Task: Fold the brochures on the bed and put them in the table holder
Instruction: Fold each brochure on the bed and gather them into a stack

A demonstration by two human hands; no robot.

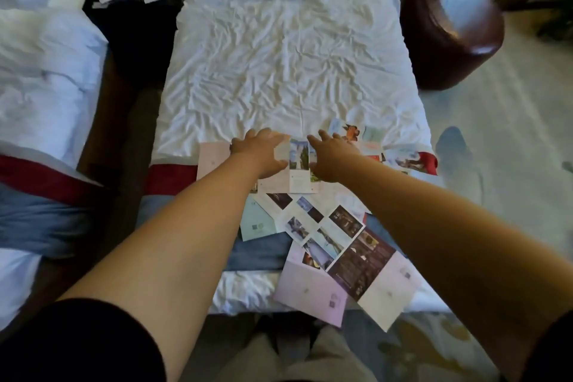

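The brochure [299, 161] being worked on is pale pink paper with one narrow panel showing a tall, blurred photo above small print. It lies on the bed [279, 56] near the foot end, partly on the wrinkled white sheet and partly on the red-and-blue runner [173, 177]. The left hand [259, 153] holds a raised whitish flap of it between thumb and fingers. The right hand [333, 161] lies palm down on the sheet's other side with its fingers spread. The two hands are close together, with only the photo panel between them.

I count five brochures that can be told apart (overlaps on the right may hide more):
- the one under the hands
- an orange-and-red brochure [372, 146] just beyond the right hand
- a pale green brochure [257, 225] nearer the foot
- a white brochure [310, 217] with small photos, overlapping the green one
- a large lilac brochure [310, 291] with a dark middle panel, opened flat and hanging over the bed's end

There are two beds, the second bed [40, 71] being on the left. A dark nightstand [136, 18] sits between them, and one brown stool [449, 28] stands on the right.
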